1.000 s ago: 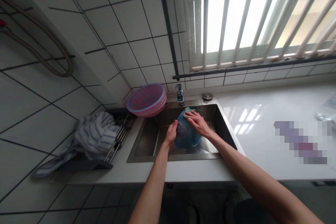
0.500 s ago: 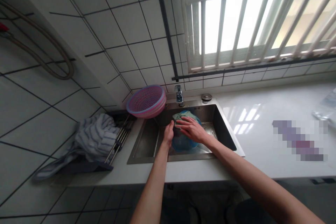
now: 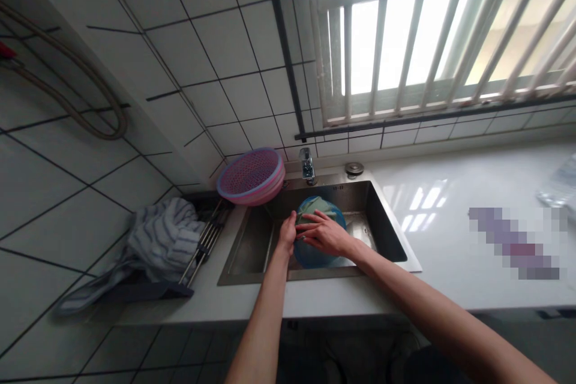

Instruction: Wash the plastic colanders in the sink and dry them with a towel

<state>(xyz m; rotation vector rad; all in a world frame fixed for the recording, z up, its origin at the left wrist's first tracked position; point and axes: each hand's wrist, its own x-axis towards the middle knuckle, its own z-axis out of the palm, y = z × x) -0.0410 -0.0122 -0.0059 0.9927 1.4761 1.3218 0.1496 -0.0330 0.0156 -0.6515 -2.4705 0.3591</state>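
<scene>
My forearms (image 3: 261, 318) are bare and slim, tapering toward the wrists (image 3: 354, 247); my uncovered fingers (image 3: 311, 227) look slender.

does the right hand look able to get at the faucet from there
Probably yes: the faucet stands beyond the blue basin, with nothing visible blocking the way, though the right hand is on the green cloth.

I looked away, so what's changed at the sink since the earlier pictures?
The right hand moved left and nearer the camera, and more green cloth shows. The left hand stays at the left edge of the blue basin; the pink basket and faucet haven't moved.
</scene>
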